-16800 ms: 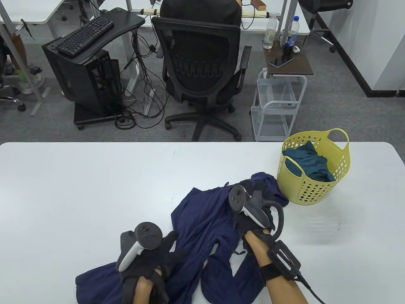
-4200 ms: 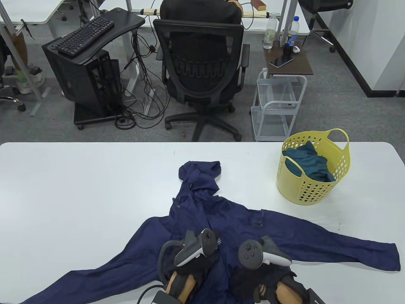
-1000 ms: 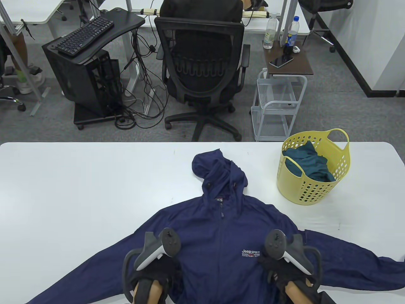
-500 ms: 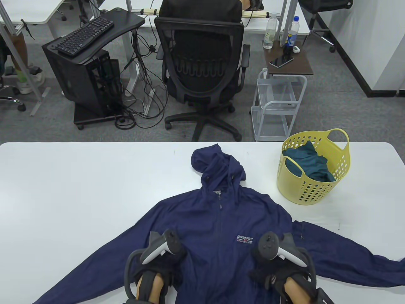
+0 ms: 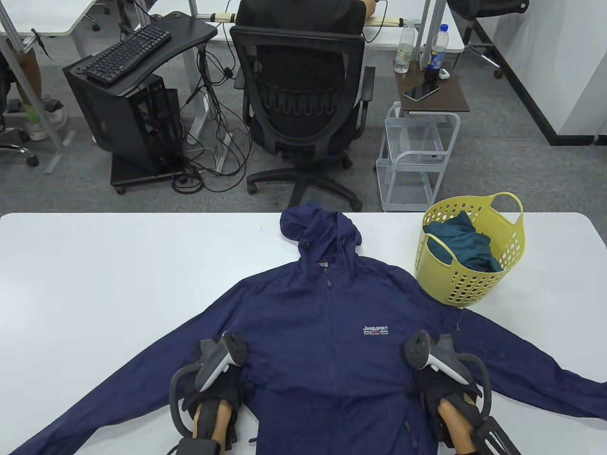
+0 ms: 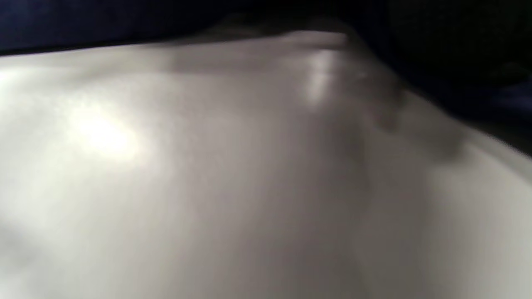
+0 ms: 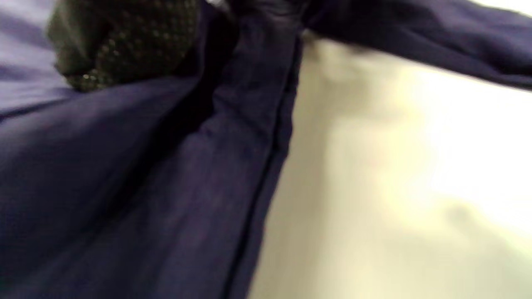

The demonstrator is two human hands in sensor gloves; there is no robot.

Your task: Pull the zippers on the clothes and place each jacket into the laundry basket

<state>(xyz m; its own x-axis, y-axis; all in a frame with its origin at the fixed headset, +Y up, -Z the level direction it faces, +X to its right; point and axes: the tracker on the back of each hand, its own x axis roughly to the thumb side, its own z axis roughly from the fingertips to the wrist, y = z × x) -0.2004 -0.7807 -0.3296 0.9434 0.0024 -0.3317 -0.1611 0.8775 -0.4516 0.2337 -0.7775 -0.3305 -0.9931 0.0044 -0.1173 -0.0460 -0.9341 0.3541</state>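
Observation:
A navy hooded jacket lies front up on the white table, sleeves spread left and right. Its zipper pull sits close under the collar. My left hand holds the jacket's left side near the hem, its fingers hidden under the tracker. My right hand grips the right side; in the right wrist view its gloved fingers are curled on the navy fabric. The yellow laundry basket stands at the back right with a teal garment inside.
The jacket's right shoulder lies against the basket's base. The left wrist view is blurred: pale table and dark fabric along the top. Beyond the table's far edge stand an office chair and a small cart.
Both hands have slid the jacket away from me and moved a little apart. The hood now reaches the table's far edge and the body lies flatter.

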